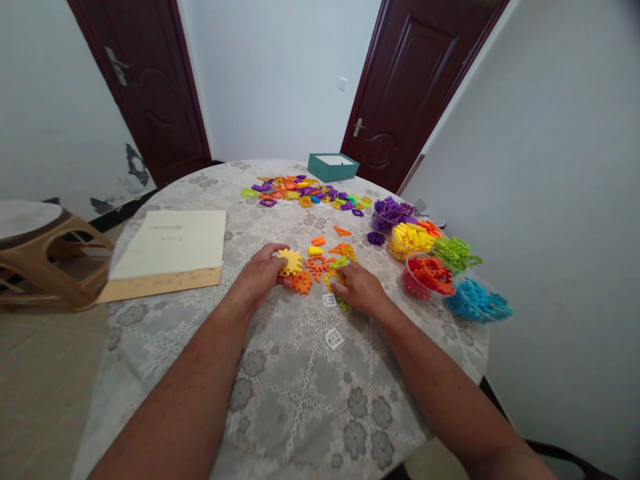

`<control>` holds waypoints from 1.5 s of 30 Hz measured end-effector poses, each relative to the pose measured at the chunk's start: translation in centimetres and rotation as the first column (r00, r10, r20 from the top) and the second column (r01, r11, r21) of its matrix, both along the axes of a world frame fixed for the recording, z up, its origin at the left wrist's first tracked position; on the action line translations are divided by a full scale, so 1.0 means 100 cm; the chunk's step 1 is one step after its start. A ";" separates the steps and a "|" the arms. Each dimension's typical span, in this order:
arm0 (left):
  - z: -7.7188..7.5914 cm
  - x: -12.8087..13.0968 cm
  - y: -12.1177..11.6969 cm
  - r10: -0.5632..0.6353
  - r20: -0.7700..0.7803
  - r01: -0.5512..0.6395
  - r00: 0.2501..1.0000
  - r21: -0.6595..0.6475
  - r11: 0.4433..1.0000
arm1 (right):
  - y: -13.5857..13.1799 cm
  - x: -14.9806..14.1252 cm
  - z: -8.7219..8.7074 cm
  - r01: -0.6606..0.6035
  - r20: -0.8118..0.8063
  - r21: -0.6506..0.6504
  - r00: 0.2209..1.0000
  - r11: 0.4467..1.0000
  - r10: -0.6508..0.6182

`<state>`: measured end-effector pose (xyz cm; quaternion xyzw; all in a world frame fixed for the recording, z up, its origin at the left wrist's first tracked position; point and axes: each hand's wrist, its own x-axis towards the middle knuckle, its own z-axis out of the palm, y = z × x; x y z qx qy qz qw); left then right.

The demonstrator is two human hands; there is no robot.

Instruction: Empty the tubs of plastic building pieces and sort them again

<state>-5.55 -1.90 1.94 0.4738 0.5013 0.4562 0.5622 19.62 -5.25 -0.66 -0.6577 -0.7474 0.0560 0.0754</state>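
In my left hand (266,270) is a yellow building block (290,263) with toothed edges, pinched between thumb and fingers. An orange interlocking piece (301,283) sits just under it, touching or very near the fingers. My right hand (361,287) rests over the small pile, its thumb and fingers apart around a yellow-orange piece (332,279). Green pieces (339,262) lie by its fingertips, partly covered. Between the hands are an orange toothed piece (318,267), a yellow peg (315,251) and an orange peg (319,241). Two white window-shaped pieces (335,339) lie nearer me.
Mixed pieces (300,190) are heaped at the table's far side before a green box (333,168). On the right stand tubs of purple (393,212), yellow (413,240), red (429,275), green (455,253) and blue pieces (477,300). A paper sheet (173,243) lies left.
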 end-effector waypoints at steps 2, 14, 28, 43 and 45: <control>0.001 0.001 -0.001 0.002 -0.008 -0.002 1.000 -0.010 1.000 | 0.000 0.001 -0.001 0.001 -0.012 -0.003 1.000 1.000 -0.001; -0.002 0.002 -0.002 -0.025 -0.030 0.026 0.999 0.025 0.999 | -0.009 0.000 -0.002 -0.023 -0.035 0.022 0.999 0.999 0.023; 0.001 0.004 -0.007 -0.052 -0.041 0.053 0.998 0.027 0.998 | -0.013 -0.004 -0.001 -0.066 0.016 0.048 0.998 0.997 0.066; -0.007 0.004 -0.004 -0.139 -0.111 0.148 0.984 0.080 0.986 | -0.001 0.007 -0.012 0.195 -0.937 -0.077 0.321 0.978 -0.138; -0.010 0.005 -0.004 -0.154 -0.152 0.166 0.976 0.076 0.983 | 0.001 0.005 -0.016 0.155 -0.959 -0.110 0.242 0.982 -0.146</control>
